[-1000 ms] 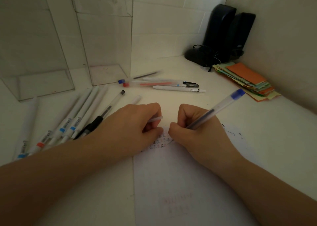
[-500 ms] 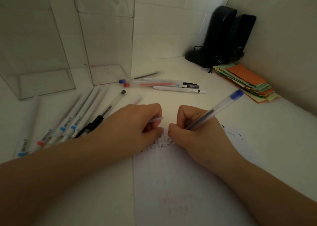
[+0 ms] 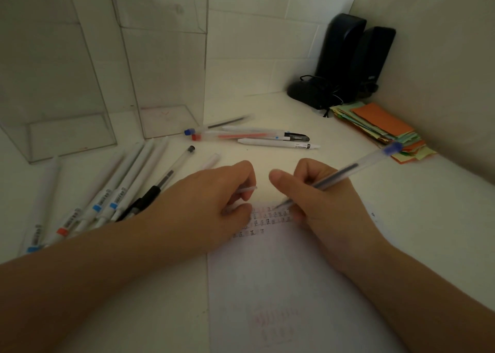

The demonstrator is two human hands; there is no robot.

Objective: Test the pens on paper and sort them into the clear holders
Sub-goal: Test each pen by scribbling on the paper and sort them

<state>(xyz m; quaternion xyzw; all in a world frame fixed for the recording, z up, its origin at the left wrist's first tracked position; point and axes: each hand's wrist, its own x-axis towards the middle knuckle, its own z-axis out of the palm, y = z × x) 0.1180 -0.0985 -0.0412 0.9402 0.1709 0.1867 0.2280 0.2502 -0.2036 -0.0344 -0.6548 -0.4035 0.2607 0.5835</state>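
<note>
My right hand grips a clear pen with a blue end, its tip on the white paper beside rows of small written marks. My left hand rests on the paper's top left corner and pinches a small clear pen cap. Several white pens with blue and red bands and a black-grip pen lie to the left. More pens lie farther back. Two tall clear holders stand at the back left.
Two black speakers with cables stand in the far right corner. A stack of coloured paper slips lies against the right wall. White walls close the desk at the back and on the right.
My right thumb has lifted off the pen and the hand has shifted slightly right, uncovering more of the written marks. The left hand keeps its place.
</note>
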